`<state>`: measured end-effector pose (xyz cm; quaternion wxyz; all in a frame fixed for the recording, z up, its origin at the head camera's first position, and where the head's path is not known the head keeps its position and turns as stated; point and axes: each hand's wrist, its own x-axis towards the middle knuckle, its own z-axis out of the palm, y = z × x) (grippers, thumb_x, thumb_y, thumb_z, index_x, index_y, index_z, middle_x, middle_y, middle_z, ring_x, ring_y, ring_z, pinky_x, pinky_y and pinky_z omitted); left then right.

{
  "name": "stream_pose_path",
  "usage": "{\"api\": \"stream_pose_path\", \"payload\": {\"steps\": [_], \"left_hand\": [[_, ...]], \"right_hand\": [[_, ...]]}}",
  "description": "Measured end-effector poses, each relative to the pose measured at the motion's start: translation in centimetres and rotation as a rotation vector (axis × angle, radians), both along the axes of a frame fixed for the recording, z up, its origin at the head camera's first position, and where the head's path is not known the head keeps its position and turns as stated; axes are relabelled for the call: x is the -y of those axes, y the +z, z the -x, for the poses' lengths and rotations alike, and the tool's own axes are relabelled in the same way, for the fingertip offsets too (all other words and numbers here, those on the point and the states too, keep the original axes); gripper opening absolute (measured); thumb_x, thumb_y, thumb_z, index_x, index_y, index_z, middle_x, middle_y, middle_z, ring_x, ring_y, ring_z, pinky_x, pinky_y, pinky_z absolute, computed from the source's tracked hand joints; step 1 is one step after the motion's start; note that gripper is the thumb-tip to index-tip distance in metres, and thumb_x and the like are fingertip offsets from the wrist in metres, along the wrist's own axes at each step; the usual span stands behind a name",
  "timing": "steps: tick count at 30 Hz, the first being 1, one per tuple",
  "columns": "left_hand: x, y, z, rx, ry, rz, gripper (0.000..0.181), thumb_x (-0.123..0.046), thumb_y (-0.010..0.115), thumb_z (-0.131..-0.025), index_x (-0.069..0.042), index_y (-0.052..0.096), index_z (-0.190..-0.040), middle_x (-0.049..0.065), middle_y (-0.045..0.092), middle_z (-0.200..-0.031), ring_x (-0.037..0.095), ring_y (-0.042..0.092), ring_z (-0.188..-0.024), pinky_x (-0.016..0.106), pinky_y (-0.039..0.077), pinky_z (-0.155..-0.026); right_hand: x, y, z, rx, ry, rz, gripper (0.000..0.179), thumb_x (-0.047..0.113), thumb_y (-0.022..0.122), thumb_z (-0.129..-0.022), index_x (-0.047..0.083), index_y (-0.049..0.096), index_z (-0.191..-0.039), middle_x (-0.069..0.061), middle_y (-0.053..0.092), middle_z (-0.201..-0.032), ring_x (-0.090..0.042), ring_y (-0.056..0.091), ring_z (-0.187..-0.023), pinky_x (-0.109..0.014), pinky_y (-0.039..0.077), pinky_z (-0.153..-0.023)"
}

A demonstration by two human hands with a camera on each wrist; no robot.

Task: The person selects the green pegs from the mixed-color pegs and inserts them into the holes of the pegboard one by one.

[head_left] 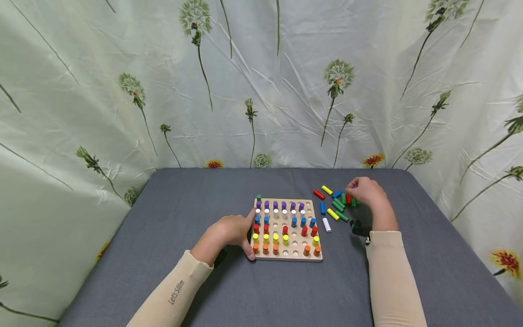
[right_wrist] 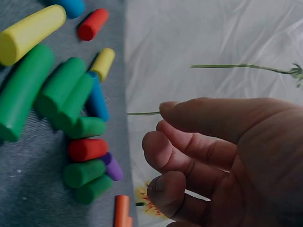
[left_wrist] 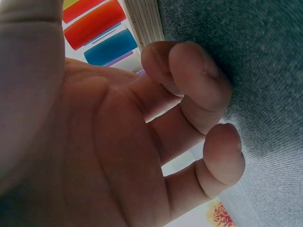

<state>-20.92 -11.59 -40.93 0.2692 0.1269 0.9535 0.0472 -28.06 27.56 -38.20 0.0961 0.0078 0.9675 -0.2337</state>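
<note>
A square wooden pegboard lies on the table, with rows of coloured pegs standing in many of its holes. My left hand rests along its left side, thumb at the near corner and index finger farther up that edge. Bent fingers come down beside the board's side in the left wrist view. My right hand hovers over loose pegs at the right. Its thumb and fingers are loosely bent, with nothing seen between them. Green pegs, a red peg and a purple peg lie close by.
Other loose pegs lie right of the board, among them a white peg, a yellow peg and a red peg. The grey table ends at a flower-printed cloth behind and at the sides.
</note>
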Motion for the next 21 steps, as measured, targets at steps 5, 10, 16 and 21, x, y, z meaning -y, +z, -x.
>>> {"api": "stream_pose_path", "payload": {"steps": [5, 10, 16, 21], "left_hand": [[0.0, 0.0, 0.0, 0.006, 0.007, -0.005, 0.147, -0.062, 0.096, -0.065, -0.015, 0.009, -0.172, 0.016, 0.056, -0.158, 0.03, 0.06, -0.136, 0.053, 0.045, -0.12], [0.0, 0.0, 0.0, 0.006, 0.004, -0.001, 0.146, -0.063, 0.096, -0.065, -0.015, 0.009, -0.172, 0.016, 0.056, -0.157, 0.03, 0.06, -0.135, 0.052, 0.045, -0.119], [0.0, -0.1, 0.0, 0.002, 0.0, 0.008, 0.145, -0.064, 0.095, -0.066, -0.016, 0.009, -0.172, 0.016, 0.056, -0.158, 0.029, 0.06, -0.135, 0.051, 0.046, -0.118], [0.1, -0.2, 0.1, 0.003, 0.002, 0.011, 0.145, -0.064, 0.095, -0.066, -0.017, 0.009, -0.173, 0.015, 0.056, -0.158, 0.03, 0.06, -0.136, 0.051, 0.046, -0.118]], "right_hand": [[0.0, -1.0, 0.5, 0.03, -0.001, 0.006, 0.035, 0.026, 0.059, -0.106, -0.005, 0.069, -0.119, -0.021, 0.07, -0.113, -0.031, 0.061, -0.095, -0.043, 0.052, -0.08], [0.2, -1.6, 0.7, 0.079, -0.033, -0.018, 0.034, 0.027, 0.056, -0.108, -0.002, 0.069, -0.12, -0.018, 0.07, -0.11, -0.027, 0.061, -0.092, -0.043, 0.05, -0.079], [0.5, -2.2, 0.7, 0.095, -0.061, -0.075, 0.034, 0.03, 0.057, -0.108, 0.0, 0.071, -0.118, -0.016, 0.069, -0.108, -0.027, 0.06, -0.092, -0.049, 0.05, -0.081], [0.8, -2.9, 1.0, 0.085, -0.078, -0.104, 0.03, 0.031, 0.059, -0.107, 0.004, 0.072, -0.107, -0.014, 0.069, -0.102, -0.028, 0.061, -0.09, -0.055, 0.05, -0.085]]}}
